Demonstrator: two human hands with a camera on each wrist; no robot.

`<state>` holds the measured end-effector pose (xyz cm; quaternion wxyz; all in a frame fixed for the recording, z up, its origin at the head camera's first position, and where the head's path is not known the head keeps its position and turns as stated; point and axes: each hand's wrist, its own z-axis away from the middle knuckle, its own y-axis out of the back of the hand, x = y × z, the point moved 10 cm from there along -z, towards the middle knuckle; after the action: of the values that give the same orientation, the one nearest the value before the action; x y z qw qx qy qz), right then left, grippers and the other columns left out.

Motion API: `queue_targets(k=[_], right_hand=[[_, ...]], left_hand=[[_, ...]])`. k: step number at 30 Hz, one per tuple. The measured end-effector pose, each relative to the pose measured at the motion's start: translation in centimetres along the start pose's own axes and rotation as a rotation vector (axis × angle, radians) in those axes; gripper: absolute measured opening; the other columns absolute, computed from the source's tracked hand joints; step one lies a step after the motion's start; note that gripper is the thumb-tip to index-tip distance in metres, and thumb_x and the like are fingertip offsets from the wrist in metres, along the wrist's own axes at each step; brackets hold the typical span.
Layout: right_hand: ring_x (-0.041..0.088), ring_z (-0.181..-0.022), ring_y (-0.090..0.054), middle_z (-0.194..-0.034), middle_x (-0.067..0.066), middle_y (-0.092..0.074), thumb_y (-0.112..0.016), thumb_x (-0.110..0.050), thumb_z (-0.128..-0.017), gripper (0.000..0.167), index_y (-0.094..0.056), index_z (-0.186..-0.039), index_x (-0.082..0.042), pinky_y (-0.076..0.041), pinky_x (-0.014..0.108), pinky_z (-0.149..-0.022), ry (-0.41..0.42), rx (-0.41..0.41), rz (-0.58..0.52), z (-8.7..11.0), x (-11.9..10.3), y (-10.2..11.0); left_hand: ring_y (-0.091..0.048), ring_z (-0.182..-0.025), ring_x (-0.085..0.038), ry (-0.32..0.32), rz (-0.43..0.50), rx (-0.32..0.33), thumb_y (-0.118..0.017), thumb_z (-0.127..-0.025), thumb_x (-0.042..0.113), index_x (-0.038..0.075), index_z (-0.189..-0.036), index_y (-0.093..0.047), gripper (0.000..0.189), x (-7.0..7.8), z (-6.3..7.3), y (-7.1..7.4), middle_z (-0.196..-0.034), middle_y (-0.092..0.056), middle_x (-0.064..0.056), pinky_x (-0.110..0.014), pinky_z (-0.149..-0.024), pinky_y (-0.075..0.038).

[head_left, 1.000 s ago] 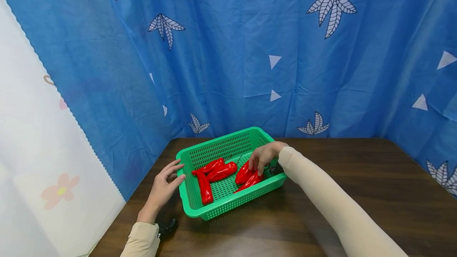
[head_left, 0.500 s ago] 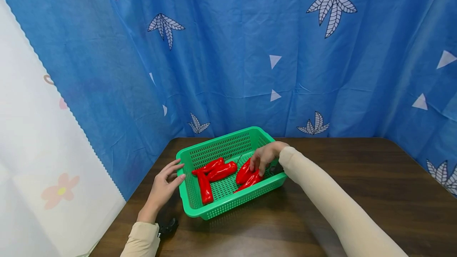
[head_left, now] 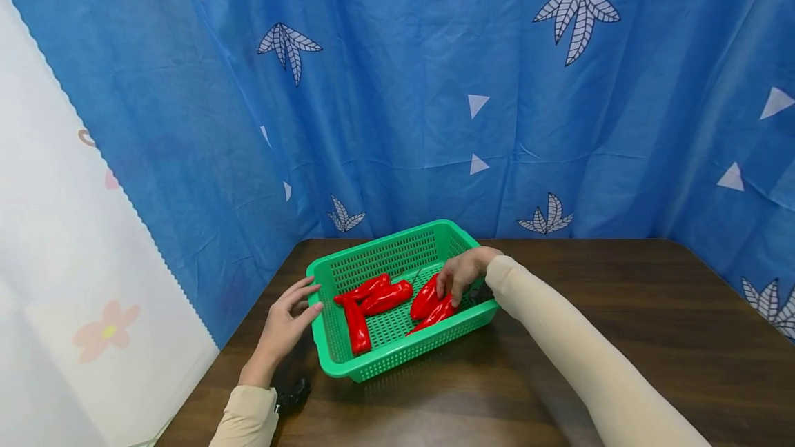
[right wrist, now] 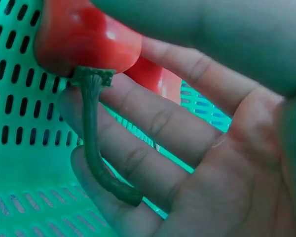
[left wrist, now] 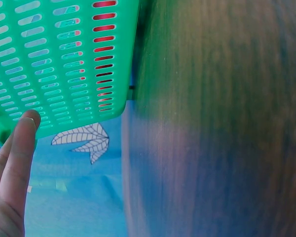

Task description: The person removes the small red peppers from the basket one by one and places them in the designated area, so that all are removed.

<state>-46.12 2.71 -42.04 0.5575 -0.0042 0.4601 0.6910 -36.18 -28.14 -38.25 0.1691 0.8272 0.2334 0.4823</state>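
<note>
A green plastic basket (head_left: pixel 397 357) with slotted walls holds several long red peppers. Three lie on its left side, one of them a red pepper (head_left: pixel 357 328) near the left wall. My left hand (head_left: pixel 282 326) touches the basket's left rim with fairly straight fingers; the left wrist view shows fingertips against the slotted outer wall. Inside the right end, my right hand (head_left: pixel 462 273) holds a red pepper (right wrist: pixel 96 42) between thumb and fingers, its curved green stem pointing toward the palm. Another red pepper (head_left: pixel 426 301) lies just beside it. Part of the held pepper is hidden by the thumb.
A dark wooden table (head_left: pixel 609 316) carries the basket and extends to its right. Behind the table hangs a blue patterned curtain (head_left: pixel 397 123). On the left is a white cloth (head_left: pixel 74 247) with a flower print. Dark wrist gear (head_left: pixel 292 395) sits by the left cuff.
My right hand and the red pepper it holds shift very slightly to the right. The left hand, the basket and the other peppers look unmoved.
</note>
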Motion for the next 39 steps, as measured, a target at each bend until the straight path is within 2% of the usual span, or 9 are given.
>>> queue_targets(k=[5, 9, 18, 26, 32, 39], right_hand=[[0.01, -0.101, -0.057, -0.116, 0.001, -0.068, -0.075, -0.008, -0.088, 0.034, -0.068, -0.121, -0.01, -0.051, 0.024, -0.089, -0.002, 0.002, 0.014, -0.06, 0.07, 0.04], [0.01, -0.102, -0.057, -0.117, 0.001, -0.067, -0.075, -0.008, -0.088, 0.034, -0.068, -0.121, -0.01, -0.051, 0.025, -0.09, -0.012, 0.008, 0.018, -0.07, 0.23, 0.09], [0.011, -0.102, -0.056, -0.115, 0.001, -0.067, -0.075, -0.008, -0.089, 0.03, -0.07, -0.119, -0.01, -0.051, 0.024, -0.089, -0.025, 0.012, 0.026, -0.1, 0.28, 0.13], [0.011, -0.1, -0.057, -0.112, -0.001, -0.067, -0.075, -0.01, -0.089, 0.027, -0.072, -0.115, -0.012, -0.052, 0.025, -0.088, -0.033, 0.027, 0.047, -0.15, 0.42, 0.27], [0.013, -0.102, -0.056, -0.113, -0.001, -0.065, -0.075, -0.009, -0.088, 0.026, -0.073, -0.114, -0.014, -0.051, 0.028, -0.089, -0.035, 0.059, 0.043, -0.09, 0.44, 0.54], [0.014, -0.104, -0.057, -0.114, 0.0, -0.066, -0.075, -0.008, -0.088, 0.026, -0.074, -0.113, -0.014, -0.052, 0.03, -0.093, -0.03, 0.083, 0.033, 0.06, 0.28, 0.73]], left_hand=[[-0.065, -0.114, -0.037, 0.004, 0.02, -0.007, -0.068, -0.096, 0.015, 0.002, -0.134, -0.062, 0.041, 0.07, 0.04, -0.08, -0.151, -0.049, -0.017, -0.022, -0.09, -0.055], [-0.065, -0.114, -0.039, 0.009, 0.027, -0.01, -0.068, -0.097, 0.016, 0.002, -0.134, -0.062, 0.041, -0.02, 0.04, -0.13, -0.151, -0.048, -0.017, -0.024, -0.089, -0.056], [-0.065, -0.113, -0.039, 0.012, 0.038, -0.011, -0.068, -0.097, 0.015, 0.001, -0.134, -0.062, 0.04, -0.12, -0.03, -0.11, -0.151, -0.048, -0.017, -0.02, -0.087, -0.055], [-0.067, -0.111, -0.024, 0.004, 0.028, -0.007, -0.068, -0.097, 0.015, 0.002, -0.133, -0.063, 0.039, -0.02, 0.0, -0.07, -0.15, -0.049, -0.018, -0.018, -0.087, -0.055], [-0.068, -0.11, -0.027, 0.001, 0.043, -0.007, -0.068, -0.096, 0.014, 0.001, -0.133, -0.063, 0.04, -0.05, -0.02, -0.1, -0.15, -0.048, -0.019, -0.018, -0.085, -0.056], [-0.067, -0.108, -0.018, 0.009, 0.03, -0.009, -0.068, -0.097, 0.015, 0.001, -0.133, -0.063, 0.04, -0.1, -0.03, 0.01, -0.15, -0.048, -0.019, -0.021, -0.084, -0.058]])
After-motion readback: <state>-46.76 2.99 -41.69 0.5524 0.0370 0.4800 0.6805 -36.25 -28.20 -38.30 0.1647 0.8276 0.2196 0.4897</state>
